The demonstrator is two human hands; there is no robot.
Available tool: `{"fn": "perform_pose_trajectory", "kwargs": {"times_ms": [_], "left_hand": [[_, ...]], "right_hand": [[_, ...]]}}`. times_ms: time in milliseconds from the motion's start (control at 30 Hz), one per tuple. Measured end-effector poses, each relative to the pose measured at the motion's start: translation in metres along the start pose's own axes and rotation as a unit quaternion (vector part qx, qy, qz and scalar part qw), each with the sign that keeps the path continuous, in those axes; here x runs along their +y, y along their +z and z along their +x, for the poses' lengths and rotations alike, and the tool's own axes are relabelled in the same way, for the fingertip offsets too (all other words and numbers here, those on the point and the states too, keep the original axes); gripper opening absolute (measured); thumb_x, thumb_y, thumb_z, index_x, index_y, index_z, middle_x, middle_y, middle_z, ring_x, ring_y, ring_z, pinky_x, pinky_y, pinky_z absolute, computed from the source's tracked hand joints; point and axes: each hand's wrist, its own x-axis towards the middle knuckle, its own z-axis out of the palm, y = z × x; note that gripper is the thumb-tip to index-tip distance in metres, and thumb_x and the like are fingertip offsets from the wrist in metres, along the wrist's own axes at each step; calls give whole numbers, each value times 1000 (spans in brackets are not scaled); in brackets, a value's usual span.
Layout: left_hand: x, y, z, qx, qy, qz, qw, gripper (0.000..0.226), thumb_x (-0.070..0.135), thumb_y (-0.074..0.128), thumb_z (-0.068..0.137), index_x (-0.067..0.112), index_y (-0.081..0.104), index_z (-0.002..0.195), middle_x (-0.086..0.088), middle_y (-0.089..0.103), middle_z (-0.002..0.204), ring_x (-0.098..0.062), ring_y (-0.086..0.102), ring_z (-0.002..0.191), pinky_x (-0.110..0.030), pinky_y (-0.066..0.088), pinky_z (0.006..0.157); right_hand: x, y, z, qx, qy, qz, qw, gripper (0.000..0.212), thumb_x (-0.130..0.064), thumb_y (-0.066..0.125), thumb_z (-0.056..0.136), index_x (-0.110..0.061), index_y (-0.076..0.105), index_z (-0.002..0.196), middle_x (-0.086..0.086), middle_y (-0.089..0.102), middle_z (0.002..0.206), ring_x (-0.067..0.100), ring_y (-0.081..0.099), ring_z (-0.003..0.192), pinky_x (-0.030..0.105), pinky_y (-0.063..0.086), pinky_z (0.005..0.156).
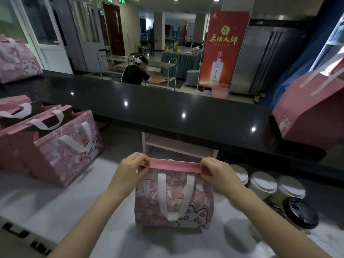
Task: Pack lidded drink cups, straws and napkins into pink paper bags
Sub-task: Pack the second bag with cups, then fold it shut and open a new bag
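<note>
The pink paper bag point(174, 202) stands upright on the white tabletop point(74, 202). Both hands pinch its folded-over top edge point(173, 165): the left hand point(130, 169) at the bag's left corner, the right hand point(216, 173) at its right corner, fingers curled on the paper. Lidded cups point(263, 185) stand just right of the bag, and open bags point(61, 146) sit to its left. An uneven press could tip the bag toward the cups or crush its contents, which are hidden.
</note>
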Motion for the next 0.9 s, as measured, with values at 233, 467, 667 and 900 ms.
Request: {"fn": "perform_pose_trajectory", "kwargs": {"times_ms": [233, 467, 667, 900], "left_hand": [[-3, -3, -2, 6, -103, -119, 988, 30, -7, 63, 84, 22, 68, 87, 12, 67, 96, -3, 63, 92, -14, 52, 78], [-2, 11, 1, 51, -257, -273, 925, 30, -9, 56, 87, 18, 65, 76, 10, 73, 88, -8, 67, 90, -19, 56, 68], [-7, 6, -7, 71, -184, -152, 969, 33, -13, 67, 75, 19, 73, 71, 11, 73, 86, -3, 67, 86, -16, 55, 75], [-3, -11, -3, 6, -47, -25, 999, 13, 11, 77, 75, 21, 71, 82, 16, 66, 86, -3, 63, 83, -20, 53, 75]], "right_hand": [[12, 1, 5, 3, 5, 43, 999, 18, -21, 74, 79, -18, 60, 89, -6, 60, 85, 13, 57, 77, 29, 50, 68], [19, 2, 5, 4, -1, 49, 999, 17, -13, 70, 80, -17, 55, 87, -6, 58, 84, 15, 56, 74, 34, 49, 67], [20, 4, 6, 1, -18, 43, 999, 17, -9, 70, 78, -15, 57, 87, -6, 58, 83, 17, 56, 73, 33, 48, 65], [24, -4, 8, -24, 15, 89, 996, 12, -23, 73, 81, -26, 64, 88, -18, 61, 83, 0, 57, 76, 15, 45, 69]]}}
